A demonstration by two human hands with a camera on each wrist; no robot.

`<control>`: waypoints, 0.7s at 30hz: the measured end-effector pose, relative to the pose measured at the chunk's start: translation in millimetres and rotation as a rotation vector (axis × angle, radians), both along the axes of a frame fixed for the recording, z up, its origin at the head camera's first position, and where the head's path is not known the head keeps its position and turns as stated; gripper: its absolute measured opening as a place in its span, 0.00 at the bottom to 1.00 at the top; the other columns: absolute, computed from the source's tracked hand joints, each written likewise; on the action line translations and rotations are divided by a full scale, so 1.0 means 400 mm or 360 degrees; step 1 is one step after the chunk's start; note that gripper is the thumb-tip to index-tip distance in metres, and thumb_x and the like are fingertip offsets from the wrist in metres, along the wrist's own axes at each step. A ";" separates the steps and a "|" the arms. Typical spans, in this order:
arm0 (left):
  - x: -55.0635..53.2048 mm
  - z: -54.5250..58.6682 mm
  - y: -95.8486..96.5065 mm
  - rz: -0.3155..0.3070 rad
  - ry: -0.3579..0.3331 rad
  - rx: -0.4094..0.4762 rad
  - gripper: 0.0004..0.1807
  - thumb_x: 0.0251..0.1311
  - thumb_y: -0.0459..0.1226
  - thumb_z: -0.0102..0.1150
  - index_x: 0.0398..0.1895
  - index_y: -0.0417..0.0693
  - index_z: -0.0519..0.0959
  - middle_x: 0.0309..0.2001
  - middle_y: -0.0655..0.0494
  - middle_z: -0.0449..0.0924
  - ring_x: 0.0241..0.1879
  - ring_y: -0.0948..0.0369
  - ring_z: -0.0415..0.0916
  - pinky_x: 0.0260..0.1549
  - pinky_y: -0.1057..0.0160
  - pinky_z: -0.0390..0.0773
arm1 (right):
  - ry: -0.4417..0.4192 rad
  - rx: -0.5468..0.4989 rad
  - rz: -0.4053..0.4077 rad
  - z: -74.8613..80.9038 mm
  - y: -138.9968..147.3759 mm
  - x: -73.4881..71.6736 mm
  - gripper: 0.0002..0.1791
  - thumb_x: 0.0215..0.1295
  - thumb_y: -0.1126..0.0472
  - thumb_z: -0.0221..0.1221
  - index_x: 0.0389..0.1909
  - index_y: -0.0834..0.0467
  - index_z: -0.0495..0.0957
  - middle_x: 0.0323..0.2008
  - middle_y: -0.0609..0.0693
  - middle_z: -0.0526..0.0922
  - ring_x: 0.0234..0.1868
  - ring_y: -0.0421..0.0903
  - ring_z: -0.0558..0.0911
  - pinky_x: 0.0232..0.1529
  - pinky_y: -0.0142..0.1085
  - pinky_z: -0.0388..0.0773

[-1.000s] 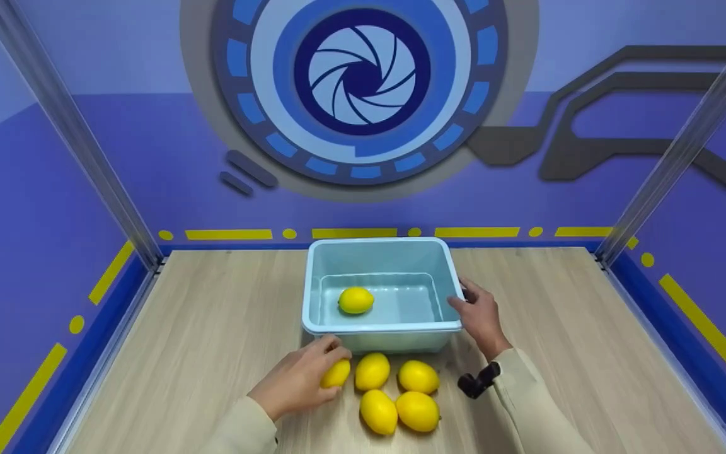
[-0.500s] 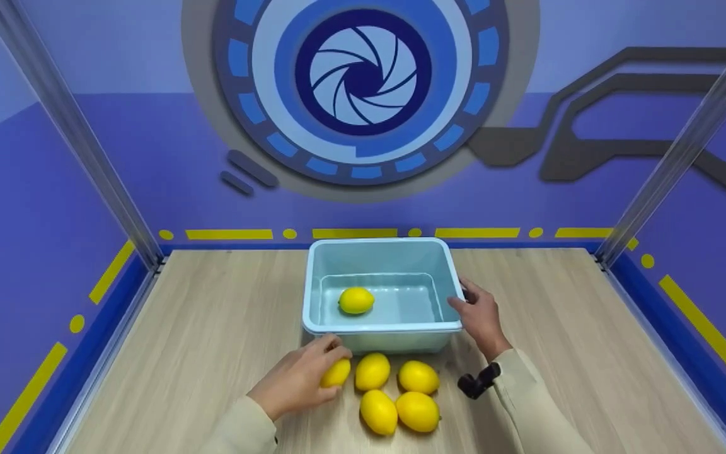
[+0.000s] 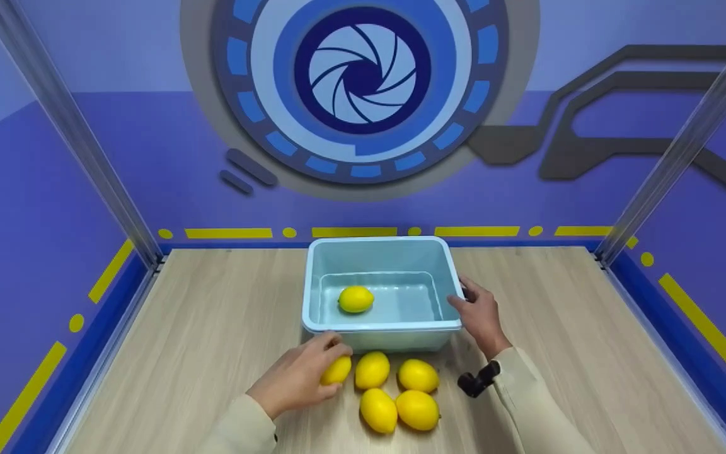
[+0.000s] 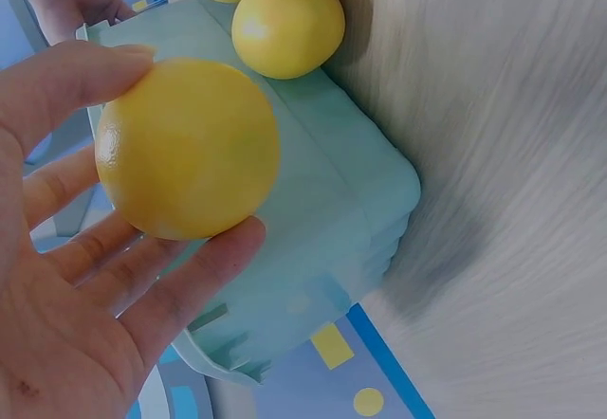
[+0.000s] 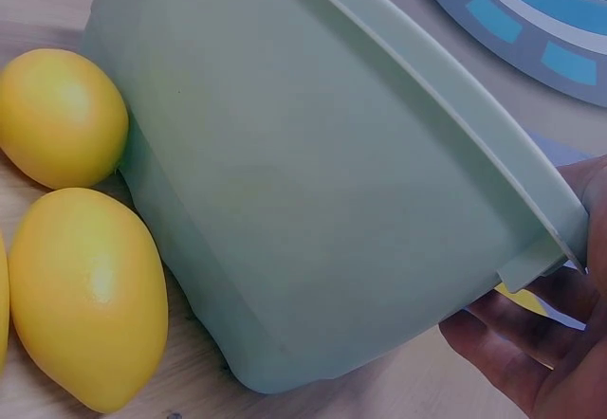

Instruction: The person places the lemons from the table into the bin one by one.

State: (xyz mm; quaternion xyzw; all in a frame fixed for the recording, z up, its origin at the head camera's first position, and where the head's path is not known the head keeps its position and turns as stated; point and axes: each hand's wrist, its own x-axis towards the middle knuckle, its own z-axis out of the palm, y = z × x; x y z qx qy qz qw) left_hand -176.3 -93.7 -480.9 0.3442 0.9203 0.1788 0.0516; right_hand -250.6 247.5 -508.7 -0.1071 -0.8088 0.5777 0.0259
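- Lemons [image 3: 372, 371] and pale blue tub [image 3: 382, 327]: no readable text, label, brand or number;
- back wall [image 3: 142, 157]: a round shutter-like emblem [image 3: 363, 77]; no readable lettering.

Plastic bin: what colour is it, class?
The plastic bin is pale blue, clearest in the head view.

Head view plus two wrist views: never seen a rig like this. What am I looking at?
There's no robot: a person is working with two bare hands. The head picture is taken from the person's head, looking forward and down; the other two are taken from the left and right wrists. On the wooden table stands a light-blue bin with one lemon inside. Four loose lemons lie in front of it. The left hand holds another lemon; the right hand grips the bin's right rim.
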 end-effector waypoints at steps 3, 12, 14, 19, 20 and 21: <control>0.002 0.002 0.000 -0.0016 0.0043 0.0012 0.23 0.57 0.43 0.65 0.57 0.60 0.75 0.54 0.59 0.71 0.45 0.64 0.71 0.44 0.64 0.79 | 0.0033 0.0001 -0.0003 -0.001 -0.001 0.003 0.32 0.67 0.65 0.55 0.72 0.56 0.61 0.66 0.63 0.70 0.65 0.58 0.73 0.63 0.50 0.72; 0.003 0.012 0.005 -0.0019 0.0019 0.0021 0.23 0.57 0.43 0.65 0.58 0.61 0.74 0.54 0.59 0.71 0.46 0.64 0.71 0.46 0.63 0.79 | -0.0008 -0.0003 0.0011 0.000 0.000 0.003 0.32 0.68 0.63 0.54 0.72 0.56 0.60 0.68 0.62 0.67 0.68 0.58 0.69 0.66 0.50 0.69; 0.003 0.015 0.006 -0.0012 0.0011 0.0015 0.24 0.57 0.43 0.65 0.58 0.61 0.74 0.55 0.59 0.71 0.47 0.64 0.71 0.46 0.62 0.79 | -0.0012 -0.0011 0.0012 0.001 0.000 0.003 0.32 0.68 0.63 0.54 0.72 0.56 0.60 0.69 0.62 0.67 0.68 0.57 0.69 0.66 0.50 0.69; 0.006 0.022 0.007 0.0000 -0.0014 0.0007 0.24 0.57 0.43 0.65 0.58 0.61 0.74 0.55 0.59 0.70 0.46 0.64 0.71 0.46 0.62 0.79 | -0.0027 -0.0028 0.0008 0.002 0.000 0.002 0.32 0.68 0.63 0.54 0.72 0.55 0.60 0.69 0.61 0.66 0.68 0.57 0.68 0.67 0.50 0.68; 0.006 0.023 0.007 0.0000 -0.0020 0.0007 0.24 0.57 0.43 0.65 0.58 0.61 0.74 0.55 0.60 0.70 0.46 0.64 0.71 0.46 0.62 0.79 | -0.0032 -0.0027 0.0009 0.001 0.000 0.002 0.32 0.68 0.63 0.54 0.73 0.55 0.59 0.69 0.61 0.66 0.69 0.58 0.68 0.67 0.51 0.68; 0.006 0.024 0.007 0.0001 -0.0025 0.0008 0.23 0.58 0.44 0.65 0.58 0.62 0.74 0.54 0.60 0.70 0.46 0.64 0.71 0.46 0.62 0.79 | -0.0039 -0.0028 0.0006 0.001 0.000 0.002 0.32 0.68 0.63 0.54 0.73 0.55 0.59 0.69 0.61 0.66 0.69 0.57 0.68 0.67 0.50 0.68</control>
